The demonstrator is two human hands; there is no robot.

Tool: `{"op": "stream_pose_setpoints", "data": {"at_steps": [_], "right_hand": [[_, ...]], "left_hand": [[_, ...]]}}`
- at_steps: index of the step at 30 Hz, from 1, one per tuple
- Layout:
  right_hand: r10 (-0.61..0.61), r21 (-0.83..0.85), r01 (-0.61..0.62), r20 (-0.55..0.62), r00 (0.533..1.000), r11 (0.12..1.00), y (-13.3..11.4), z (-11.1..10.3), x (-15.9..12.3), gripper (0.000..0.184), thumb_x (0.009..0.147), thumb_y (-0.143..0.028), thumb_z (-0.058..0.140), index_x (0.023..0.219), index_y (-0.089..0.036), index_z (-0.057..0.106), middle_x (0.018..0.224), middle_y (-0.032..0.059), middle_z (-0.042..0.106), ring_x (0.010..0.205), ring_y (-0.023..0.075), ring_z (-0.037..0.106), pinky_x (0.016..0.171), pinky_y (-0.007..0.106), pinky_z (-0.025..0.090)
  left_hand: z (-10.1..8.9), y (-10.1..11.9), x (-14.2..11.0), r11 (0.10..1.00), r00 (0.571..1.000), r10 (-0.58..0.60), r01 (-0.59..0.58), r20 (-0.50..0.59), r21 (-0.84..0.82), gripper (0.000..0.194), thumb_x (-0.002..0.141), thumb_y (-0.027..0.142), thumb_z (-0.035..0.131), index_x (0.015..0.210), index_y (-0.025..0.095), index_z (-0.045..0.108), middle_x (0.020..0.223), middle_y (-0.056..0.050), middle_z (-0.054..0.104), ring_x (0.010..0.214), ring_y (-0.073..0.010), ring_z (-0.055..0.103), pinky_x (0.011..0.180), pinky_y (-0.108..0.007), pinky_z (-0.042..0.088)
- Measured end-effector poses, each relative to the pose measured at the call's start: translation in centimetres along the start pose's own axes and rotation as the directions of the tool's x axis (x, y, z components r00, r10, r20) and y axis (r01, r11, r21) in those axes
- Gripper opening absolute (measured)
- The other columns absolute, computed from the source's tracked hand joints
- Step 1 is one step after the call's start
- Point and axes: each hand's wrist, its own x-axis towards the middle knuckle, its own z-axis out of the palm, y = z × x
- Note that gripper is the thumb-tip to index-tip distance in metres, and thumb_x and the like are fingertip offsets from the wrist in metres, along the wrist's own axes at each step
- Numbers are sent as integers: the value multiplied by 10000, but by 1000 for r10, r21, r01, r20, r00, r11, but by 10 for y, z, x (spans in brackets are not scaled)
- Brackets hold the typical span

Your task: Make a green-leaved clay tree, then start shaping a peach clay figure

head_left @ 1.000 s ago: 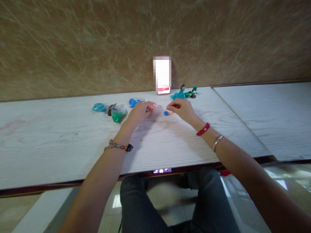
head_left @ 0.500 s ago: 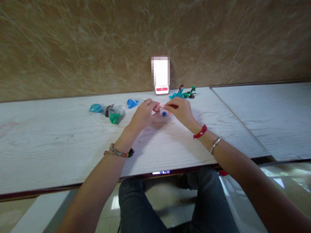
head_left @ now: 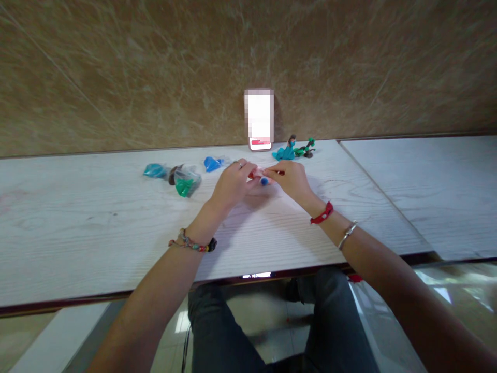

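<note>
My left hand (head_left: 235, 182) is closed round a small clear plastic bag (head_left: 257, 173) with something pinkish-red inside. My right hand (head_left: 290, 176) pinches the other side of the same bag between thumb and fingertips. The fingers partly cover the bag, so its opening cannot be made out. A small blue ball (head_left: 264, 181) sits just below the fingertips, between the two hands. Behind my right hand stands a modelled figure in a turquoise dress (head_left: 286, 151), beside a small green and brown clay plant (head_left: 306, 148).
A lit phone (head_left: 259, 120) leans upright against the brown marbled wall (head_left: 155, 72). Left of my hands, bags of blue clay (head_left: 213, 164), green clay (head_left: 184, 187) and turquoise clay (head_left: 154, 170) lie on the white wood-grain table (head_left: 97, 233), with a brown lump (head_left: 173, 176) among them.
Both hands stay at the bag, with only small finger movements. More of the blue ball shows now below the fingers. The whole view has shifted slightly.
</note>
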Motion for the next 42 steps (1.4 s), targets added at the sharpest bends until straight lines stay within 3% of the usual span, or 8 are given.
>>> {"op": "stream_pose_setpoints", "data": {"at_steps": [5,12,16,22,25,31,36,42], "right_hand": [[19,37,-22,79,997,999,4,1,2,155,729,-228,588,632,-173,694,538,-12,543,533,83,452,511,231,276],[43,332,-53,39,998,942,11,7,4,130,717,-242,587,730,-175,697,575,-25,525,582,81,444,556,226,319],[142,466,-160,73,987,870,8,3,3,171,695,-305,606,679,-150,676,540,-28,496,533,70,404,513,225,294],[279,566,-460,380,882,684,1,-6,-1,247,701,-353,605,651,-112,625,432,-71,327,413,34,194,416,224,134],[310,612,-484,374,874,625,-3,-5,-1,219,713,-314,589,626,-112,587,440,-73,327,403,29,191,414,226,131],[215,588,-327,254,943,739,-7,-14,2,166,687,-257,573,611,-110,586,482,-65,334,466,41,264,458,228,190],[69,350,-128,175,982,928,1,-26,6,187,692,-200,535,525,-117,558,483,-56,319,511,50,292,495,240,193],[75,409,-180,260,963,894,3,-32,6,160,731,-216,519,629,-117,592,526,-51,336,521,48,288,493,231,203]], "left_hand": [[2,4,0,999,999,16,-17,-38,-42,133,766,243,558,878,171,558,946,-58,592,943,-184,525,861,-352,396],[-1,12,2,993,997,10,-20,-80,-117,265,728,272,615,967,180,545,1023,-61,564,1014,-196,501,878,-365,398],[1,12,1,990,995,55,-65,-77,-128,326,743,232,600,1056,175,527,984,-57,576,927,-170,540,835,-331,429],[7,12,-3,988,994,79,-89,-79,-124,423,778,199,553,1190,185,456,930,-47,596,875,-144,557,814,-285,446],[7,13,-3,990,992,78,-89,-101,-110,465,784,221,552,1230,214,418,923,-36,595,876,-135,558,831,-279,445],[2,12,2,988,977,127,-140,-174,-64,534,761,292,584,1252,245,378,1024,-55,563,936,-172,543,830,-327,466],[-1,4,4,985,977,130,-147,-172,-91,592,701,358,635,1231,230,405,1189,-98,498,1084,-234,480,832,-359,482],[-1,-5,4,966,992,79,-99,-94,-237,276,768,199,554,1044,180,556,974,-56,608,863,-130,568,648,-223,516]]}}
